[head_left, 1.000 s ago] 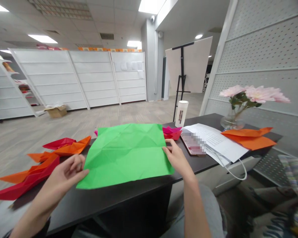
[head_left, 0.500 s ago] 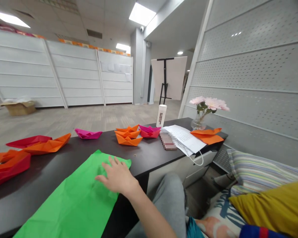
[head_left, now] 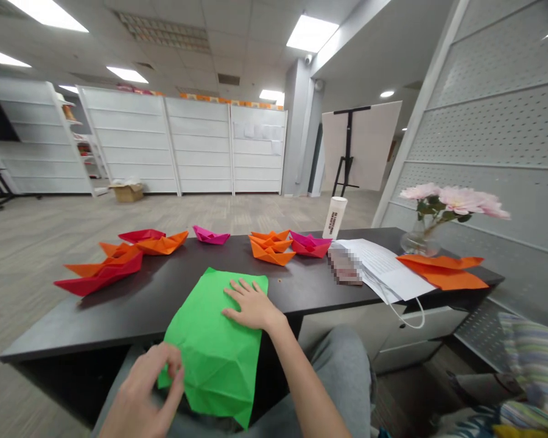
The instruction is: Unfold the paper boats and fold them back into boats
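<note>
A creased green paper sheet (head_left: 214, 334) lies on the dark table (head_left: 164, 304) and hangs over its front edge towards my lap. My right hand (head_left: 249, 304) rests flat on the sheet's upper right part, fingers spread. At the sheet's lower left edge is my left hand (head_left: 153, 383), its fingers curled with thumb and forefinger near each other; whether paper is between them is hard to tell. Folded red and orange paper boats (head_left: 105, 274) stand at the left, a magenta boat (head_left: 211, 235) at the back, and orange boats (head_left: 271, 246) beside another magenta one (head_left: 309, 244).
To the right are a white cylinder (head_left: 335, 218), a pixelated object (head_left: 344, 267), printed sheets (head_left: 379, 267) with a white cord, folded orange paper (head_left: 442, 272) and a glass vase (head_left: 419, 242) of pink flowers. A striped cushion (head_left: 539, 359) lies lower right.
The view has swung left and shows more of the table. My left hand has come into view at the sheet's lower left. My right hand remains spread on the sheet.
</note>
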`<state>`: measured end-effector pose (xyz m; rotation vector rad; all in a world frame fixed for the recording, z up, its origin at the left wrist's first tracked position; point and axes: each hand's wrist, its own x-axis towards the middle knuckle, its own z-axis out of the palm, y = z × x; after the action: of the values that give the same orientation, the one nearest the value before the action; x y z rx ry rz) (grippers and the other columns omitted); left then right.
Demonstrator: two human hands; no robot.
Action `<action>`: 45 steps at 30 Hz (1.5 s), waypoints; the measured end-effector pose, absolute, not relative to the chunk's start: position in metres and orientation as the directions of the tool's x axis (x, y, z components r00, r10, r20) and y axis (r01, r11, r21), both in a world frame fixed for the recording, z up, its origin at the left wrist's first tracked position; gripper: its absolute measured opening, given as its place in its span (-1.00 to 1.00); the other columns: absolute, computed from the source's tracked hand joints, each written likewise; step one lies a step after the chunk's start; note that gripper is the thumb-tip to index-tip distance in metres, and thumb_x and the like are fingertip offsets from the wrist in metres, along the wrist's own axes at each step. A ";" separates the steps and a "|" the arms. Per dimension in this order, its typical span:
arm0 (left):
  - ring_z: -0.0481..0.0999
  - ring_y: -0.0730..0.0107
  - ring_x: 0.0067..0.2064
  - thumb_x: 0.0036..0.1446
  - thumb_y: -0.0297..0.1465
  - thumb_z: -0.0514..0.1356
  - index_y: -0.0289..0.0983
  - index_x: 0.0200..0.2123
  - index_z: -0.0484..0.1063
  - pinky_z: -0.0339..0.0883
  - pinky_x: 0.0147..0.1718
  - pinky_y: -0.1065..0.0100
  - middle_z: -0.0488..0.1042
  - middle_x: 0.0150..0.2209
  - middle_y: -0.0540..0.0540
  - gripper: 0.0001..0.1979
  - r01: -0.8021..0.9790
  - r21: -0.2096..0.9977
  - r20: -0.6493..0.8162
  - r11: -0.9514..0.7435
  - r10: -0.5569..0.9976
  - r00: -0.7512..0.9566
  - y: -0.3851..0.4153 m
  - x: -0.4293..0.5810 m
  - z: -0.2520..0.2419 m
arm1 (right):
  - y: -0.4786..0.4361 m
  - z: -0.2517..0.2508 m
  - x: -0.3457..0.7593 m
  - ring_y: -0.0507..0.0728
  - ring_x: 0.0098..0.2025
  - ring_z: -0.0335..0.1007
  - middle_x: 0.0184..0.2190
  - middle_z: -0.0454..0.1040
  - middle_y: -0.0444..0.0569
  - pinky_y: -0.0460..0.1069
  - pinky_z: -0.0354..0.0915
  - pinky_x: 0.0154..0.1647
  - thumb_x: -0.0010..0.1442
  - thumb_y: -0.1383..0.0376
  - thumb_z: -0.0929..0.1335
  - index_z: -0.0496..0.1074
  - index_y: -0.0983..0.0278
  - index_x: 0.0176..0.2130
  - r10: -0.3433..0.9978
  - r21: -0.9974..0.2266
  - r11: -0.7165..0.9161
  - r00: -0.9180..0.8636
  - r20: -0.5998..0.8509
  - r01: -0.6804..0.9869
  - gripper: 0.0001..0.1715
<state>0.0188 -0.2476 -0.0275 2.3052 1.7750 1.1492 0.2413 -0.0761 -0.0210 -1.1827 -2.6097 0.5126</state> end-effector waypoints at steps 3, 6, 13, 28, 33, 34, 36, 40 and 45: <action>0.54 0.13 0.07 0.29 -0.24 0.11 -0.19 0.07 0.43 0.43 0.06 0.18 0.55 0.05 -0.18 -0.66 0.845 0.328 0.482 -0.423 0.844 0.235 -0.204 0.005 -0.023 | -0.061 -0.017 0.258 0.28 0.45 -0.19 0.42 -0.04 -0.02 0.33 -0.27 0.40 0.26 -0.12 0.26 0.12 0.11 0.35 0.768 -0.409 0.594 -0.640 0.030 0.693 -0.20; 0.35 0.16 0.27 0.36 -0.30 0.02 -0.16 0.27 0.26 0.20 0.25 0.10 0.37 0.26 -0.15 -0.56 0.815 0.254 0.370 -0.520 0.831 0.415 -0.163 -0.002 -0.022 | -0.052 -0.016 0.268 0.26 0.45 -0.18 0.42 -0.03 -0.06 0.31 -0.26 0.40 0.24 -0.06 0.30 0.14 0.11 0.34 0.757 -0.404 0.606 -0.653 0.026 0.685 -0.22; 0.18 0.21 0.36 0.36 -0.26 0.06 -0.06 0.36 0.07 0.00 0.33 0.09 0.15 0.37 -0.14 -0.46 0.761 0.135 0.291 -0.634 0.760 0.582 -0.130 0.007 -0.033 | -0.057 -0.017 0.268 0.23 0.45 -0.16 0.41 0.02 -0.07 0.29 -0.25 0.41 0.30 -0.01 0.27 0.14 0.12 0.34 0.741 -0.378 0.646 -0.663 0.102 0.663 -0.29; 0.12 0.12 0.38 0.13 -0.56 0.09 0.01 0.40 -0.08 -0.09 0.35 -0.05 0.04 0.41 -0.04 -0.18 0.763 0.255 0.137 -0.594 0.803 0.580 -0.157 -0.048 -0.018 | -0.048 -0.025 0.270 0.27 0.41 -0.01 0.34 0.17 0.01 0.39 -0.20 0.39 0.38 0.09 0.21 0.22 0.15 0.31 0.823 -0.407 0.554 -0.551 0.137 0.726 -0.42; 0.22 0.18 0.34 0.01 -0.70 0.04 0.09 0.36 0.05 0.02 0.32 0.00 0.15 0.38 0.02 -0.11 0.749 0.280 0.128 -0.601 0.797 0.591 -0.148 -0.069 -0.025 | -0.046 -0.026 0.269 0.27 0.41 -0.03 0.34 0.19 0.00 0.41 -0.21 0.39 0.36 0.14 0.24 0.24 0.12 0.30 0.822 -0.446 0.552 -0.547 0.154 0.704 -0.44; 0.25 0.18 0.32 0.02 -0.70 0.04 0.10 0.34 0.09 0.06 0.30 0.02 0.18 0.37 0.02 -0.13 0.757 0.267 0.141 -0.596 0.801 0.581 -0.145 -0.071 -0.028 | -0.047 -0.025 0.270 0.27 0.41 -0.02 0.34 0.19 0.01 0.41 -0.22 0.39 0.35 0.16 0.24 0.24 0.12 0.29 0.822 -0.463 0.553 -0.547 0.162 0.693 -0.45; 0.30 0.13 0.29 0.06 -0.65 0.10 0.10 0.31 0.17 0.13 0.25 0.06 0.23 0.34 0.00 -0.20 0.770 0.246 0.168 -0.589 0.808 0.565 -0.140 -0.071 -0.033 | -0.049 -0.022 0.274 0.25 0.40 0.02 0.34 0.20 -0.01 0.40 -0.20 0.39 0.33 0.26 0.23 0.25 0.11 0.29 0.797 -0.512 0.575 -0.578 0.174 0.639 -0.44; 0.33 0.09 0.26 0.17 -0.43 0.20 0.05 0.29 0.22 0.20 0.20 0.09 0.28 0.32 -0.05 -0.38 0.775 0.222 0.180 -0.592 0.806 0.564 -0.135 -0.069 -0.033 | -0.056 -0.015 0.289 0.18 0.36 0.12 0.30 0.28 -0.07 0.34 -0.08 0.39 0.12 0.53 0.20 0.21 0.08 0.31 0.595 -0.629 0.680 -0.785 0.172 0.377 -0.19; 0.31 0.18 0.26 0.30 -0.34 0.13 0.06 0.28 0.21 0.18 0.22 0.11 0.29 0.31 -0.01 -0.50 0.788 0.216 0.208 -0.576 0.816 0.540 -0.135 -0.074 -0.035 | -0.057 -0.008 0.301 0.23 0.39 0.03 0.27 0.32 -0.05 0.41 -0.19 0.39 -0.05 0.59 0.21 0.24 0.09 0.28 0.447 -0.634 0.725 -0.884 0.133 0.271 -0.06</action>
<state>-0.0741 -0.1348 -0.0346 2.6707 1.3953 0.4380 0.3011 -0.0572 -0.0084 -0.5653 -2.6524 0.9109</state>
